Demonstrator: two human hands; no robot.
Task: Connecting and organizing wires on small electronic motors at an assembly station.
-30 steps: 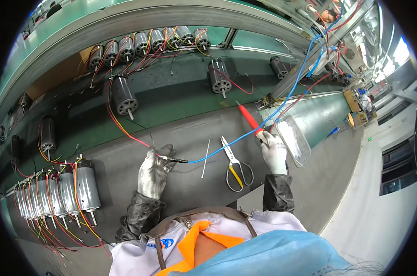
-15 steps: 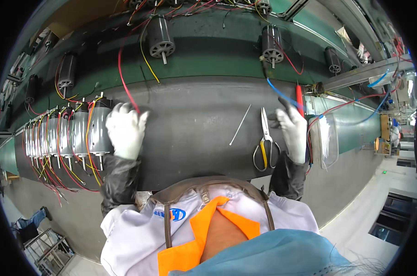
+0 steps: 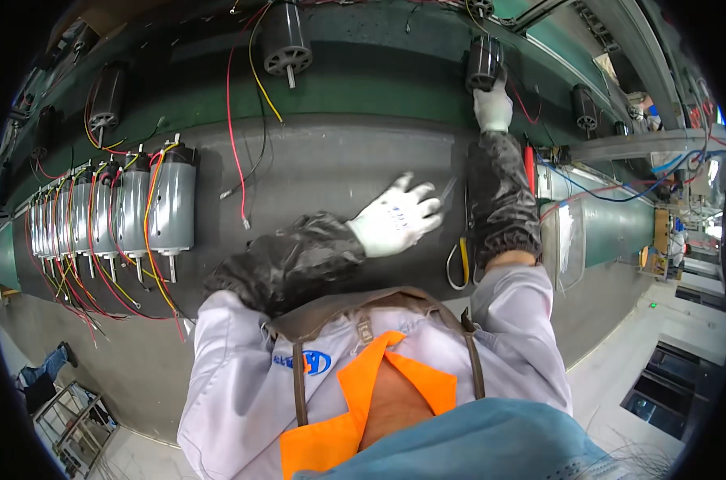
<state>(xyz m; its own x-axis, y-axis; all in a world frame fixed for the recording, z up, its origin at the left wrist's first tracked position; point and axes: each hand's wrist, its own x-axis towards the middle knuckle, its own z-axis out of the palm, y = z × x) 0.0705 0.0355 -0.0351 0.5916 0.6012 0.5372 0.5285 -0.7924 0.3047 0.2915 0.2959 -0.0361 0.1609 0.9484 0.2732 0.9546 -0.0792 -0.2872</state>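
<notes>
My left hand, in a white glove, reaches across the dark mat with its fingers spread. Just beyond its fingertips shows the end of a thin, pale rod; the rest is covered. My right hand, also gloved, reaches far forward and grips the front end of a black cylindrical motor. The motor's shaft is hidden, as are some of the fingers. Under my right forearm lie scissors, with a yellow-lined handle showing and the blades mostly covered. A red-handled tool stands beside that forearm.
A row of silver motors with coloured wires lines the left side. Another black motor sits further back; its red wire trails onto the mat. A clear plastic tray and a metal rail are at right.
My left hand has let go of the red wire and moved right, over the thin rod. My right hand has left the red-handled tool's side and reached forward onto the black motor.
</notes>
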